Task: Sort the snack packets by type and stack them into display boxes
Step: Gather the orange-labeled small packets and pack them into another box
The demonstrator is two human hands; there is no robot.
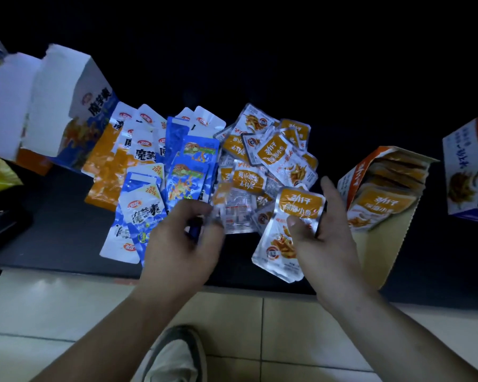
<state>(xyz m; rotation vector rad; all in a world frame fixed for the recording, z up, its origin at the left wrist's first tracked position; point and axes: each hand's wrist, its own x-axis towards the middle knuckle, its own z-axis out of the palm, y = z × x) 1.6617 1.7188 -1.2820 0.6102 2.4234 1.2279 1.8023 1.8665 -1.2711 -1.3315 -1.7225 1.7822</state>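
Some orange packets [301,206] in right hand [330,238]; left hand [181,238] grip blurred.

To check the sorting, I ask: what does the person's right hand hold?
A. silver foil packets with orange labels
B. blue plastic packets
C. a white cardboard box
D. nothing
A: the right hand grips a small stack of silver foil packets with orange labels, with its thumb pressed on the top one.
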